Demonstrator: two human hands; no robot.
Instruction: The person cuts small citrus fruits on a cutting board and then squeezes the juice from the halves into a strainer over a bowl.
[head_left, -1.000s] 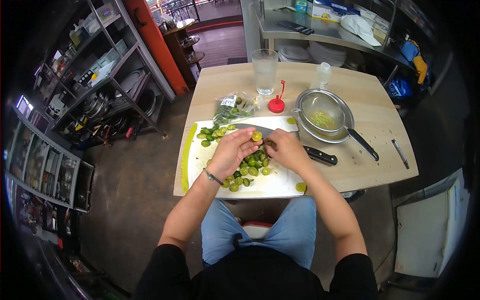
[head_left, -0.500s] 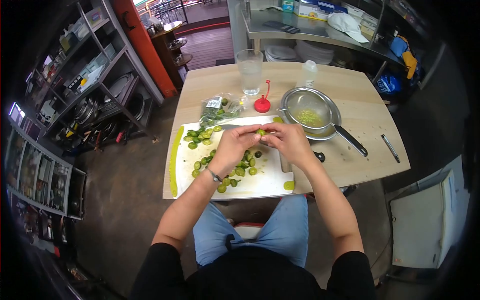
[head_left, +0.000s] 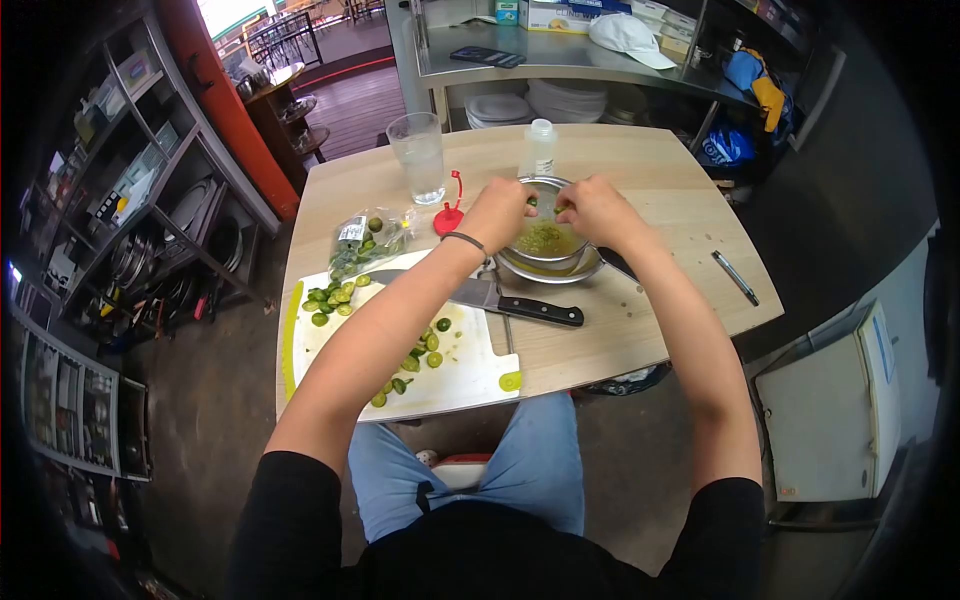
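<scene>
Above the left side of a metal strainer [head_left: 545, 240], my left hand [head_left: 503, 215] is closed on a small piece of green lime [head_left: 532, 201]. My right hand [head_left: 592, 210] is closed over the strainer's right side, with a bit of green lime [head_left: 559, 210] at its fingertips. Pulp and seeds lie in the strainer, which rests over a metal bowl [head_left: 548, 275]. Cut limes [head_left: 433, 342] are spread on the white cutting board [head_left: 465, 385], partly hidden by my left forearm. A knife [head_left: 540, 311] lies across the board's right edge.
A glass of water [head_left: 424, 170], a red cap [head_left: 448, 219] and a plastic bottle [head_left: 540, 150] stand beyond my hands. A bag of limes [head_left: 368, 240] lies at the board's back edge, and a pen [head_left: 736, 278] at the table's right.
Both hands have moved from above the cutting board to over the strainer, and are now farther apart, each with green lime. The knife is now in plain sight. The view has shifted right.
</scene>
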